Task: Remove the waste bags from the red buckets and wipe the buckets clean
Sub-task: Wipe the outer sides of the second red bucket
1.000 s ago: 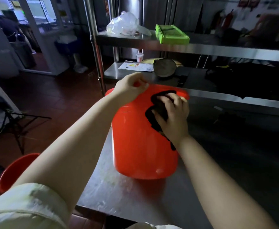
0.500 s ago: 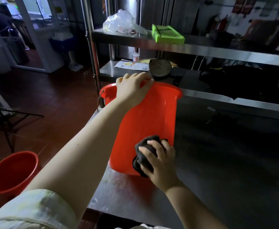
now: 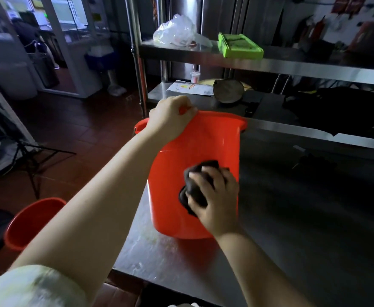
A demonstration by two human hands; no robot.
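A red bucket [image 3: 177, 173] stands upright on the steel table [image 3: 292, 218]. My left hand [image 3: 170, 120] grips the bucket's near rim at its left side. My right hand [image 3: 214, 196] holds a dark cloth [image 3: 195, 185] bunched in its fingers and presses it against the bucket's outer wall, about halfway down on the right. A second red bucket [image 3: 29, 222] stands on the floor at the lower left, partly hidden behind my left forearm.
Behind the bucket is a steel rack [image 3: 292, 63] with a clear plastic bag [image 3: 177, 32] and a green tray [image 3: 239, 45] on its upper shelf, a round dark object [image 3: 228, 90] and a paper below. A tripod [image 3: 31, 156] stands on the tiled floor at left.
My right hand with the cloth went from the bucket's rim down to its base, then back up to mid-wall. The left hand kept its grip on the rim.
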